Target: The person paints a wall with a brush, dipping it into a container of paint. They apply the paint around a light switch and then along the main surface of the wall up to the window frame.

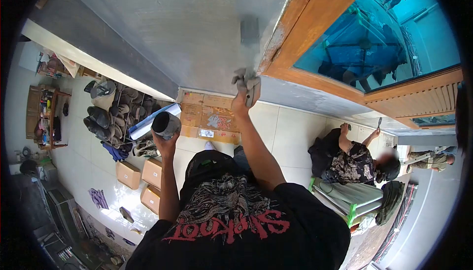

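My left hand (165,140) is wrapped round a grey-smeared cup (167,125) with a dark inside, held out over the floor. Stretched up toward the grey wall (197,29), my right hand (246,90) looks grey over the fingers, which are closed on what appears to be a paintbrush (250,30). Motion blurs its shaft, and its dark rectangular end overlaps the wall just left of the orange-brown wooden frame (300,29). Flattened cardboard (192,117) lies on the floor below, along the foot of the wall.
Blue glass (354,43) fills the wooden frame. A shoe rack (125,107) and brown boxes (129,175) stand at left. On the right a co-worker (354,159) sits low, holding a flat tool (379,122) by the wall. Behind them another person (426,160) is near a ladder.
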Demonstrator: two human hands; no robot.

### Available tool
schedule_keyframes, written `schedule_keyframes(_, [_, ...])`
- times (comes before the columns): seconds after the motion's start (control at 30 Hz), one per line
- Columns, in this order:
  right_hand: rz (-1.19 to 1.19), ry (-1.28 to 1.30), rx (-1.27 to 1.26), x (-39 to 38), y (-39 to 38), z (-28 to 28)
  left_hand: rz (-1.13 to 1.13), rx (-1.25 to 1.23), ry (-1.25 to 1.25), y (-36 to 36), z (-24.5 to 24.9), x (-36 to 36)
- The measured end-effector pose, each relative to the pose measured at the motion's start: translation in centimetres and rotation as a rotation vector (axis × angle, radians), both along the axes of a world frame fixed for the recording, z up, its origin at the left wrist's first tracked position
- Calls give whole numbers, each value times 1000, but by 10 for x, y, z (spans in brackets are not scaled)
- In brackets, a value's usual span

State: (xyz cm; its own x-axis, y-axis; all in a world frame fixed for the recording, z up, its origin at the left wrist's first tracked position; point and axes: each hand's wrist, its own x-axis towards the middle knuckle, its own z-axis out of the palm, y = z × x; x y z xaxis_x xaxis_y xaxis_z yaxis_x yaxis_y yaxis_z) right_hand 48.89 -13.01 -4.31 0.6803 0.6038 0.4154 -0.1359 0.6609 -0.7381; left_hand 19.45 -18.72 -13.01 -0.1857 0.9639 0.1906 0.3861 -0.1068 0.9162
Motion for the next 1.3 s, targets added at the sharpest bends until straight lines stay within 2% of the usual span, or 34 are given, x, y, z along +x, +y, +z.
schedule_keyframes(0.03, [-5, 3, -5, 3, 8, 13, -5, -5, 3, 2, -4, -4])
schedule_keyframes(0.07, [-28, 7, 95, 8, 19, 23, -12, 2, -27, 5, -9, -7])
schedule_keyframes(0.1, [-52, 11, 193, 12, 25, 25, -20, 7, -56, 7, -11, -8])
schedule_keyframes(0.13, [-56, 14, 186, 16, 29, 16, -24, 0, -52, 6, -13, -10])
schedule_keyframes(0.23, [-121, 75, 53, 21, 32, -36, -43, -37, 29, 9, -12, -13])
schedule_keyframes(0.33, [-174, 153, -216, 13, 13, -109, -68, -89, 75, 10, -16, -18])
schedule_keyframes(0.37, [-185, 160, -223, 9, 2, -121, -94, -112, 118, 10, -14, -17])
schedule_keyframes(0.43, [-176, 144, -426, 0, -21, -135, -132, -135, 164, 12, -18, -20])
schedule_keyframes(0.47, [-169, 222, -277, -7, -26, -125, -148, -120, 169, 12, -26, -23])
schedule_keyframes(0.5, [-177, 225, -283, -9, -27, -116, -163, -109, 173, 11, -30, -24])
schedule_keyframes(0.57, [-115, 178, -133, -9, -25, -96, -173, -125, 160, 9, -37, -21])
schedule_keyframes(0.67, [-145, 153, -49, -1, -4, -40, -186, -133, 148, 4, -51, -22])
schedule_keyframes(0.77, [-132, 143, 93, 18, 21, -29, -192, -136, 161, -1, -51, -17])
schedule_keyframes(0.83, [-155, 214, 89, 21, 28, -55, -190, -149, 174, -4, -50, -16])
schedule_keyframes(0.9, [-163, 267, -139, 24, 26, -105, -230, -165, 79, -4, -55, -19])
schedule_keyframes(0.93, [-167, 270, -142, 22, 20, -123, -234, -168, 82, -4, -59, -20])
schedule_keyframes(1.0, [-263, 182, -480, 9, -1, -145, -204, -148, 113, -7, -63, -23])
schedule_keyframes(1.1, [-164, 317, -389, -2, -23, -150, -152, -214, 234, -12, -50, -18])
schedule_keyframes(1.13, [-170, 216, -379, 1, -24, -168, -156, -220, 239, -12, -49, -18])
schedule_keyframes(1.17, [-173, 219, -381, 4, -23, -153, -183, -197, 283, -10, -49, -18])
schedule_keyframes(1.2, [-154, 191, -268, 9, -16, -114, -206, -169, 326, -7, -50, -17])
schedule_keyframes(1.3, [-139, 126, -43, 21, 4, -51, -188, -152, 284, -7, -49, -13])
